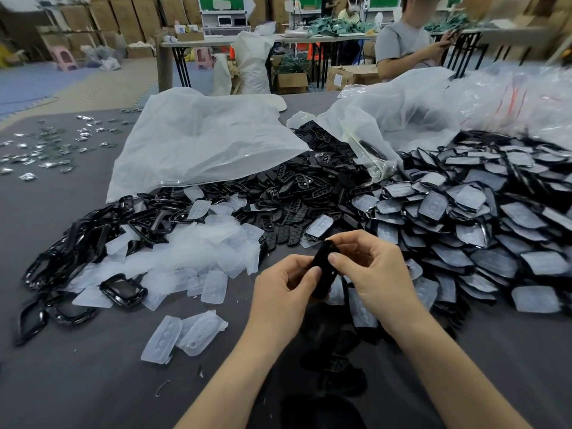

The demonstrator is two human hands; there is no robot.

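Observation:
Both hands hold one small black plastic shell [322, 274] above the grey table [77, 382], near the front middle. My left hand [284, 289] grips its lower part, thumb on its face. My right hand [371, 267] pinches its upper end between thumb and fingers. The piece stands nearly upright and my fingers hide much of it.
Black frames [123, 289] and translucent button pads [173, 335] lie at the left. A heap of black perforated shells [297, 193] spills from a white bag [201, 140]. Assembled pieces [479, 218] pile up at the right. Small green boards [49, 150] lie far left. A seated person [402, 48] is behind.

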